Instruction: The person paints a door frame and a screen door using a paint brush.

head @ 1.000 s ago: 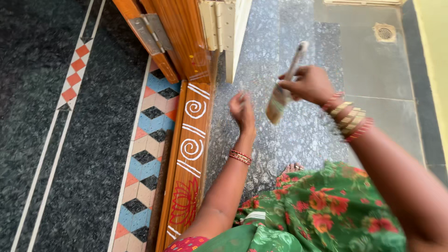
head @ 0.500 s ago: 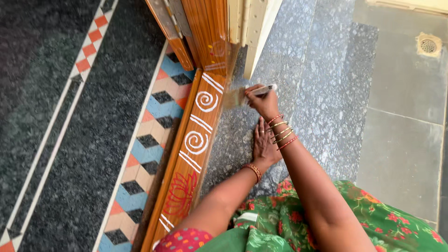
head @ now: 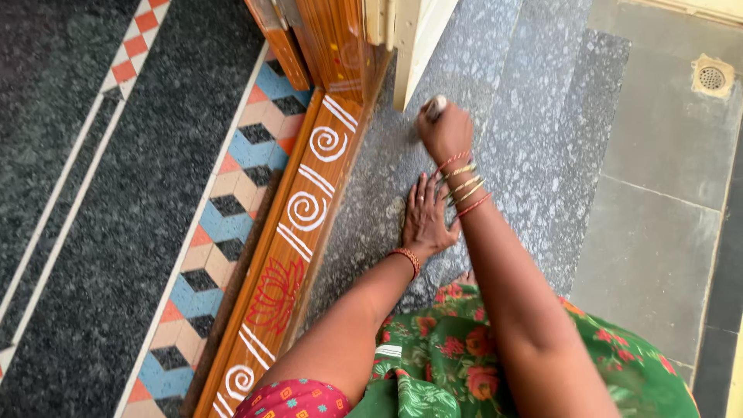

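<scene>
My right hand [head: 444,131] is closed around a paintbrush [head: 435,107]; only the pale end of its handle shows above my fist, and the bristles are hidden behind the hand. The brush is held low over the speckled grey stone floor [head: 511,116], close to the foot of the cream door frame [head: 414,46]. My left hand [head: 424,218] lies flat on the stone with its fingers spread, just below the right wrist. To the left runs a wooden threshold [head: 298,232] painted with white spirals, stripes and a red lotus.
An orange-brown wooden door and frame [head: 333,39] stand at the top. Left of the threshold lie blue, cream and black patterned tiles [head: 209,224] and dark granite [head: 101,232]. A floor drain [head: 710,77] sits at the upper right. My green flowered clothing [head: 464,348] fills the bottom.
My left hand came down from the air and now rests flat on the stone. My right hand brought the brush down from mid-air to the floor by the door frame.
</scene>
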